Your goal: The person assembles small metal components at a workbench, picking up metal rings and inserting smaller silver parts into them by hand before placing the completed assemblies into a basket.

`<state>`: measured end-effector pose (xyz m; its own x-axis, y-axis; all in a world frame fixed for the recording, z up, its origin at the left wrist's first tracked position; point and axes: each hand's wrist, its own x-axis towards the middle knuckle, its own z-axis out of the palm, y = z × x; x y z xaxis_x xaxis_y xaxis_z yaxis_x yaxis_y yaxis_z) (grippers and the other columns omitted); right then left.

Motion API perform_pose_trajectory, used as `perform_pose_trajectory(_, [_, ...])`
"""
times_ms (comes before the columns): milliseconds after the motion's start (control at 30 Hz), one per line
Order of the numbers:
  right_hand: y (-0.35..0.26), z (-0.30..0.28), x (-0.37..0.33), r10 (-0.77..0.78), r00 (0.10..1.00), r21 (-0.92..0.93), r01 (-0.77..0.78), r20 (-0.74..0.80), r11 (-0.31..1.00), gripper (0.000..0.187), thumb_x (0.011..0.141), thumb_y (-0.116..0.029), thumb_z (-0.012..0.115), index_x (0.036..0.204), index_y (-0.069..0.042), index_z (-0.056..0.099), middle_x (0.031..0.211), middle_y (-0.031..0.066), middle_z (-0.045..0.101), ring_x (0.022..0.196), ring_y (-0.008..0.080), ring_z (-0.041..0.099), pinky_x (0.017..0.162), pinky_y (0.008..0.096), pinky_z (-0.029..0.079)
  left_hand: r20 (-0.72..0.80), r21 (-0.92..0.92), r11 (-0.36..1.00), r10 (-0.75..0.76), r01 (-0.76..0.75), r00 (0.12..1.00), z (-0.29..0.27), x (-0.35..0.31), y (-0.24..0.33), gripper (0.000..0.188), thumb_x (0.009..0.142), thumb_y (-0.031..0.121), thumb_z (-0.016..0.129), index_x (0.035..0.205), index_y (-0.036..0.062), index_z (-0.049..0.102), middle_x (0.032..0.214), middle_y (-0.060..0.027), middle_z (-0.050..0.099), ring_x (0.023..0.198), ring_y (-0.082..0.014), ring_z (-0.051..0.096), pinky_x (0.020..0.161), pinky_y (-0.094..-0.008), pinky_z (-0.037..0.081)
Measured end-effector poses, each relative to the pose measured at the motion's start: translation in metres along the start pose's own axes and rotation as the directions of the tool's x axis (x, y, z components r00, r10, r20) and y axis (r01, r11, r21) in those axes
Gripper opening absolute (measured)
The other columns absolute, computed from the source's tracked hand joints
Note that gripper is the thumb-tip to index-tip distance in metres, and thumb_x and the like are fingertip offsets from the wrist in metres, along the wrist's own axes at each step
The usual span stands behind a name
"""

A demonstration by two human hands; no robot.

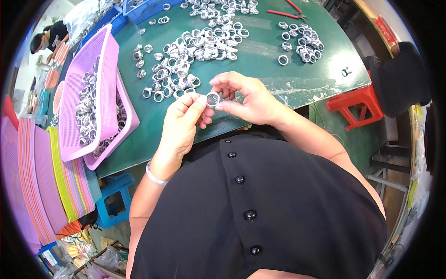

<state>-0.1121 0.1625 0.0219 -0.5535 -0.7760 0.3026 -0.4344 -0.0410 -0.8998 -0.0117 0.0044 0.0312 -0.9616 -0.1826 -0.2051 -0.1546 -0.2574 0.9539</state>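
The green table (260,65) carries a pile (204,46) of metal rings. Both forearms (311,132) reach forward and converge at its near edge. The right hand (254,101) is half open, fingers curled, thumb at one ring (218,98); contact is unclear. The left hand (181,120) pinches that ring near the pile.

Held ring (213,99): silvery metal, bright sheen. Loose rings (209,43): same metallic look, glossy. Tabletop (260,65): smooth, glossy green, whitish scuffs near edge. Lilac basket (68,111): perforated plastic, satin. Pliers handles (283,15): glossy red plastic. Shirt (297,195): matt black cloth; buttons (251,215): polished, glossy.
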Motion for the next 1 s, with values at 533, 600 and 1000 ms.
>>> perform_pose_trajectory(533, [0.014, 0.009, -0.001, 0.143, 0.989, 0.457, -0.137, 0.023, 0.879, 0.022, 0.083, -0.01, 0.059, 0.102, -0.002, 0.052, 0.084, 0.0026, 0.058, 0.071, 0.0071, 0.053, 0.066, 0.0216, 0.044, 0.002, -0.092, 0.996, 0.02, -0.019, 1.0, 0.003, 0.001, -0.004, 0.015, 0.089, 0.017, 0.051, 0.096, 0.0045, 0.056, 0.072, -0.0001, 0.056, 0.059, -0.0066, 0.05, 0.053, -0.0183, 0.039])
perform_pose_trajectory(600, [0.017, 0.005, 0.0, 0.188, 0.979, 0.514, -0.2, 0.076, 0.834, 0.019, 0.084, -0.012, 0.058, 0.1, -0.002, 0.053, 0.083, 0.0026, 0.059, 0.07, 0.0066, 0.053, 0.065, 0.0211, 0.044, 0.023, -0.078, 0.996, 0.054, -0.052, 0.998, 0.003, 0.001, -0.005, 0.017, 0.088, 0.015, 0.053, 0.098, 0.0032, 0.057, 0.075, -0.0003, 0.056, 0.062, -0.0057, 0.051, 0.054, -0.0176, 0.041])
perform_pose_trajectory(1000, [0.026, 0.005, 0.0, 0.313, 0.916, 0.778, -0.384, 0.252, 0.498, 0.02, 0.09, -0.016, 0.048, 0.099, 0.001, 0.054, 0.086, 0.009, 0.06, 0.067, 0.0124, 0.057, 0.058, 0.0222, 0.047, 0.021, 0.123, 0.982, 0.138, -0.14, 0.99, 0.001, 0.004, -0.007, 0.012, 0.085, 0.011, 0.056, 0.092, 0.0019, 0.06, 0.074, 0.0014, 0.058, 0.06, -0.0025, 0.046, 0.054, -0.0155, 0.037])
